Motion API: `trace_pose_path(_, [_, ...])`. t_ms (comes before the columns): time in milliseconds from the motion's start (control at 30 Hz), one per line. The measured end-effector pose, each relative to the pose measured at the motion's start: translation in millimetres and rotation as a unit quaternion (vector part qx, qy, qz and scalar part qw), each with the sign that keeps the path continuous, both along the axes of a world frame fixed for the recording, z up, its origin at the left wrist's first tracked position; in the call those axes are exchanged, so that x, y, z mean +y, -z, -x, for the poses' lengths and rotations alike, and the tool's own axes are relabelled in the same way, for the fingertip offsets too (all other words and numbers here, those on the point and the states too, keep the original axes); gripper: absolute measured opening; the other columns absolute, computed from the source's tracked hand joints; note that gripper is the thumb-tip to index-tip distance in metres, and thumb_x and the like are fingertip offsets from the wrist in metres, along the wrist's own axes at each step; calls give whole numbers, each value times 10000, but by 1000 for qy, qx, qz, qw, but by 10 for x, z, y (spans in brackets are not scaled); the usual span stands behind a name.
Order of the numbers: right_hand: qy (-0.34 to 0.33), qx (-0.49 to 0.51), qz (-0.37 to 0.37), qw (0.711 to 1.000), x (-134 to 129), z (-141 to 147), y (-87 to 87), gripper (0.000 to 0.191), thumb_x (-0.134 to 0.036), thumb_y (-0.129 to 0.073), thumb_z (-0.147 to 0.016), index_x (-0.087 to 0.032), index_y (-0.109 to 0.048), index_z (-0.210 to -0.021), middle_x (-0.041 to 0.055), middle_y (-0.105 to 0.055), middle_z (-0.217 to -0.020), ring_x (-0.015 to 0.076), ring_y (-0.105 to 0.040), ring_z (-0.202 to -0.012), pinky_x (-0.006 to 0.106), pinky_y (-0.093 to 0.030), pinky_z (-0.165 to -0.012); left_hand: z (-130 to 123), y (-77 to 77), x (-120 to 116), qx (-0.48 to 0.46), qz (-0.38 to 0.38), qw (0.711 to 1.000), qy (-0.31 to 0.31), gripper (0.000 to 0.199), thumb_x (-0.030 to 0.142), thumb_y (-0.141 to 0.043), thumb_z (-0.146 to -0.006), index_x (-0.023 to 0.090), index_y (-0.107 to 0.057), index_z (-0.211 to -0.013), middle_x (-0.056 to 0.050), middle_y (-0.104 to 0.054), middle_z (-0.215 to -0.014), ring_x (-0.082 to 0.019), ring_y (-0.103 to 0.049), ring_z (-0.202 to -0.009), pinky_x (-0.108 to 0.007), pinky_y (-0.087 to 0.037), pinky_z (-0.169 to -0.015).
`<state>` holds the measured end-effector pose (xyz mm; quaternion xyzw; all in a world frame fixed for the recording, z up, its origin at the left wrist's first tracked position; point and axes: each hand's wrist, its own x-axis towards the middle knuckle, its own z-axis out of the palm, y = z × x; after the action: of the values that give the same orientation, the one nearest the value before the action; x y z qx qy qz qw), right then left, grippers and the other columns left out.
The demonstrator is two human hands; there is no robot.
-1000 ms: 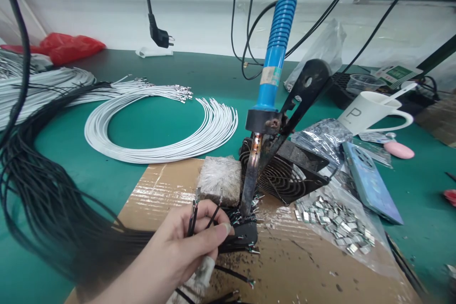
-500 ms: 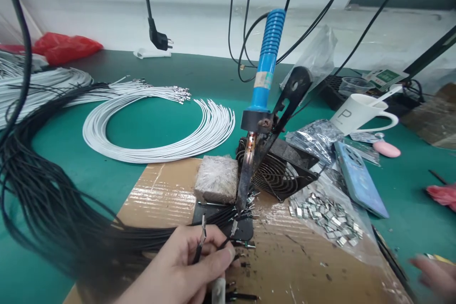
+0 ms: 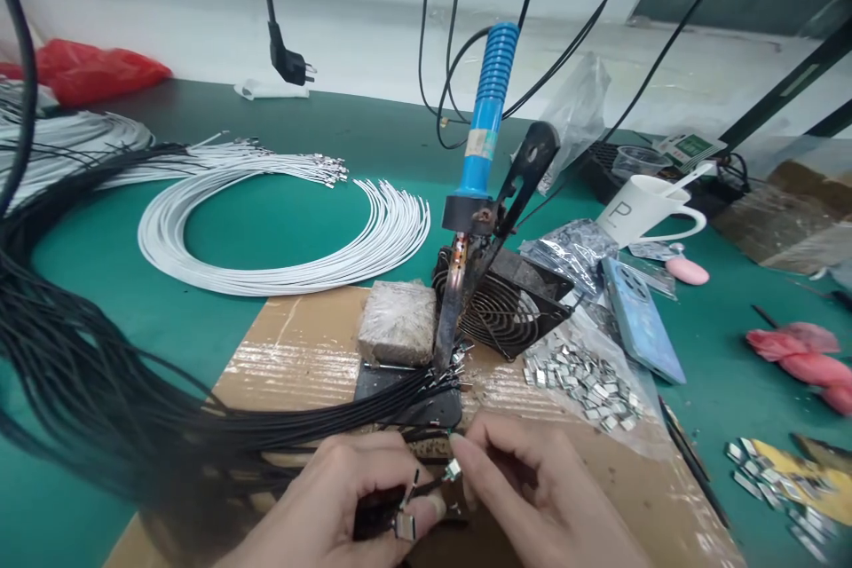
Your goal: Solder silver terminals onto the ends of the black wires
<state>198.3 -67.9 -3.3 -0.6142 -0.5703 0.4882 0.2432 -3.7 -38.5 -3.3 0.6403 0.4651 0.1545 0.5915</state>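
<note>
My left hand (image 3: 359,497) is closed on black cable ends at the bottom centre, with a small metal connector (image 3: 406,526) at its thumb. Close beside it, my right hand (image 3: 532,488) pinches a second small connector (image 3: 453,469) against a cable end. Just beyond the hands, a bundle of black cables (image 3: 312,422) lies over a dark plate, its stripped ends below the tip of a blue-handled soldering iron (image 3: 491,98). The iron stands tip down in a black clamp beside a wrapped block (image 3: 398,322). Loose connectors (image 3: 586,386) lie on a plastic bag to the right.
A coil of white cables (image 3: 166,240) lies behind the cardboard (image 3: 280,337). Right of the iron are a black fan (image 3: 506,311), a blue phone (image 3: 642,319) and a white mug (image 3: 642,209). More connectors (image 3: 752,470) sit on yellow material at the far right.
My right hand has come in from the right edge to meet my left hand, and a connector now shows between them. The view has shifted slightly to the right.
</note>
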Motion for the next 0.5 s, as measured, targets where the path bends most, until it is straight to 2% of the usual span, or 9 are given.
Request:
trace_pose_path(67, [-5, 32, 35, 999, 22, -20, -66, 432, -516, -448, -994, -213, -453, -687, -34, -411, -653, 150, -394, -650, 264, -287, -604, 23, -49, 31, -4, 34, 999, 8, 413, 517, -561, -932, 183, -786, -837, -50, -702, -831, -208, -612, -805, -260, -444, -750])
trace_pose_path(167, [2, 111, 97, 989, 53, -29, -126, 490, -623, -536, -958, -198, -504, -717, -24, -484, -704, 152, -446, -707, 251, -326, -670, 56, -70, 80, -13, 116, 993, 8, 601, 704, -528, -907, 157, -777, -926, -21, -609, -742, -166, -512, -704, -251, -395, -657])
trace_pose_path(233, [13, 149, 115, 982, 74, -20, -113, 518, -665, -587, -937, -191, -534, -735, -14, -506, -731, 155, -458, -732, 246, -339, -682, 65, -42, 104, -22, 155, 988, 9, 704, 812, -509, -860, 150, -749, -882, 16, -520, -652, -135, -433, -622, -245, -333, -590])
trace_pose_path(300, [19, 178, 131, 975, 89, -15, -68, 533, -687, -619, -924, -184, -567, -758, 0, -529, -763, 143, -448, -718, 232, -329, -641, 67, -7, 125, -26, 180, 983, 20, 749, 858, -477, -841, 151, -724, -815, 27, -496, -591, -116, -400, -560, -243, -292, -546])
trace_pose_path(433, [25, 231, 188, 954, 99, -40, 24, 561, -722, -679, -883, -173, -600, -799, -23, -499, -710, 66, -281, -534, 213, -148, -485, 83, -2, 165, -32, 220, 975, 5, 746, 852, -489, -839, 148, -734, -801, 41, -486, -474, -84, -281, -441, -250, -204, -483])
trace_pose_path(500, [42, 245, 193, 949, 90, -45, 42, 553, -714, -717, -862, -172, -616, -813, -38, -479, -685, 45, -226, -496, 213, -105, -463, 107, -30, 178, -55, 240, 969, -26, 692, 821, -569, -822, 151, -742, -831, 46, -491, -497, -83, -291, -469, -243, -213, -505])
